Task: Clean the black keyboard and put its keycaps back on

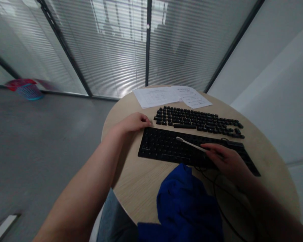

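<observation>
The right hand [224, 159], at four o'clock on the bare black keyboard [161, 144], is pinching a white toothbrush [192, 145] in nearly closed fingers, and the brush end is pointing to ten o'clock over the board. The left hand [135, 122] is resting by the keyboard's ten o'clock corner with curled fingers — I can't tell if it's holding anything — while loose black keys [199, 120] are lying in rows at twelve o'clock. Out at half past nine, a blue basket [29, 92] is standing on the floor [65, 151] with a red thing [22, 82] hanging over its rim, and its inside is hiding from view.
</observation>
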### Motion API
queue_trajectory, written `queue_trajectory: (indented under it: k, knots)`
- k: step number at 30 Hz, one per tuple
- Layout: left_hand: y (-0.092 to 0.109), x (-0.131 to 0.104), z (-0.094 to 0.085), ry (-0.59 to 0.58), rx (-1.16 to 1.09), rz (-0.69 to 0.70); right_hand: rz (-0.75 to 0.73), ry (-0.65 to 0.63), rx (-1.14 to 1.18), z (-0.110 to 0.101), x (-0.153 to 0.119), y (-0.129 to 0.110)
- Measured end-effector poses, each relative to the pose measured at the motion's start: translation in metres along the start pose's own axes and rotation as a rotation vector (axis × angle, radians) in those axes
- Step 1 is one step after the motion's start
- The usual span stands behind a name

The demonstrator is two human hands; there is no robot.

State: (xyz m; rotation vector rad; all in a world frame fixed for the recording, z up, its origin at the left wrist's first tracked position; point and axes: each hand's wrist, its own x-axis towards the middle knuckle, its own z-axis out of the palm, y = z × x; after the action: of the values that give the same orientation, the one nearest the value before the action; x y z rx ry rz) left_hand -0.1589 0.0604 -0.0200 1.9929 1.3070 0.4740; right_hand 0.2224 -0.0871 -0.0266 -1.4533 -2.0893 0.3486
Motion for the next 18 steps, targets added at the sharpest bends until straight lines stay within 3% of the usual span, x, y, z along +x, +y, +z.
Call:
queue_trajectory:
  k: [5,10,14,18]
  knots:
    - [0.005,-0.004,0.003,-0.052,-0.046,-0.002,-0.169,-0.056,-0.062,0.0,0.002,-0.009]
    - [0.006,-0.004,0.004,-0.058,-0.117,-0.038,-0.37,-0.195,-0.11,-0.004,0.018,-0.04]
    - [0.004,-0.004,0.003,-0.061,-0.141,-0.035,-0.407,-0.279,-0.156,0.0,0.043,-0.072]
    - [0.002,-0.004,0.001,-0.095,-0.164,-0.022,-0.405,-0.291,-0.203,0.021,0.071,-0.096]
